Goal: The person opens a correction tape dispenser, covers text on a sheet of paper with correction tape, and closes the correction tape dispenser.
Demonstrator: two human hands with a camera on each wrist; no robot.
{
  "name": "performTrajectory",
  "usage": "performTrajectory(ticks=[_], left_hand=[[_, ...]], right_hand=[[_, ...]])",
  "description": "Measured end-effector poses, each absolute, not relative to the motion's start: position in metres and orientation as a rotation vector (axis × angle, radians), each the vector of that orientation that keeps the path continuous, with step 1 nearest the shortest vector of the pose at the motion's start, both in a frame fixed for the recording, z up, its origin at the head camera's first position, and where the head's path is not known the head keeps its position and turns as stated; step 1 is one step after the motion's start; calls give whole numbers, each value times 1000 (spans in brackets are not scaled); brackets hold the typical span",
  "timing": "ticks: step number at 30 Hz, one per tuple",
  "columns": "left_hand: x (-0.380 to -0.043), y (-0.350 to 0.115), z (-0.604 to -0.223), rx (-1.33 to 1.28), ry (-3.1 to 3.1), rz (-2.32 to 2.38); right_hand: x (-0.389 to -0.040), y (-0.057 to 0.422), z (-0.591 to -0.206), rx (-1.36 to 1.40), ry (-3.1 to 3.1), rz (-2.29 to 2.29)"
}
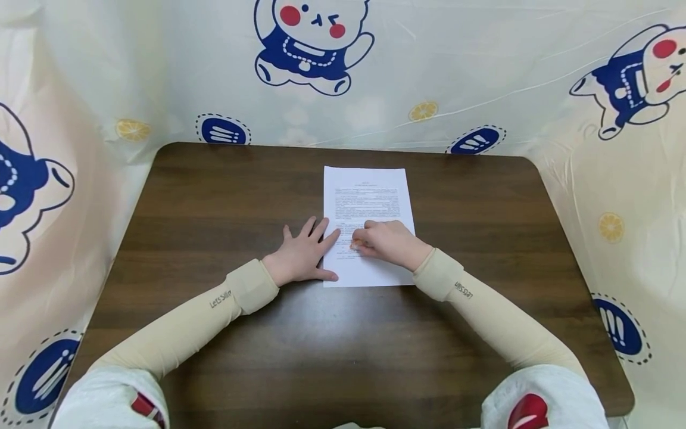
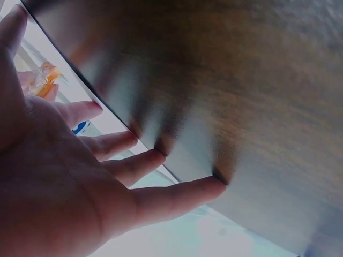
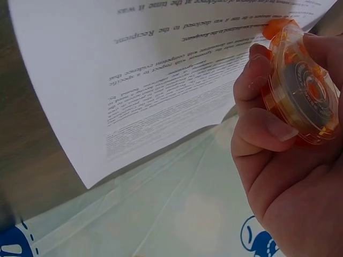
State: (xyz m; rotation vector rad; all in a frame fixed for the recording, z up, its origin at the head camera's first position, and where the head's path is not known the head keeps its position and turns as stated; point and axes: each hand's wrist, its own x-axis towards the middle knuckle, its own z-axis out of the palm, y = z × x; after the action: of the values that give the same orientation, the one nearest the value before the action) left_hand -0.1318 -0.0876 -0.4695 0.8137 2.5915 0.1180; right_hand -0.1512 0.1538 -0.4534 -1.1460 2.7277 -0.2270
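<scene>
A printed sheet of paper [image 1: 367,205] lies on the brown table, its lines of text running across. My right hand [image 1: 390,243] grips a see-through orange correction tape [image 3: 306,88] over the lower part of the text. In the right wrist view its orange tip is close to the page, and fingers and thumb curl round the round body. Spread wide, my left hand [image 1: 300,256] rests at the sheet's left edge, some fingertips on the paper and others on the wood. The left wrist view shows this palm [image 2: 59,182] with its fingers straight.
The dark wooden table [image 1: 225,196] has rounded corners and extends well to both sides of the sheet. Behind and beside it hangs a pale curtain [image 1: 375,113] printed with cartoon figures and lemon slices. Cream sleeves [image 1: 182,322] cover both forearms.
</scene>
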Motion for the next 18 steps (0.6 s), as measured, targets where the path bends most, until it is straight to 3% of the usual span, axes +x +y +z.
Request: performTrajectory(ticks=[18], left_hand=[[-135, -88, -472, 809, 2579, 100]], right_hand=[[-150, 167, -450, -1112, 2721, -253]])
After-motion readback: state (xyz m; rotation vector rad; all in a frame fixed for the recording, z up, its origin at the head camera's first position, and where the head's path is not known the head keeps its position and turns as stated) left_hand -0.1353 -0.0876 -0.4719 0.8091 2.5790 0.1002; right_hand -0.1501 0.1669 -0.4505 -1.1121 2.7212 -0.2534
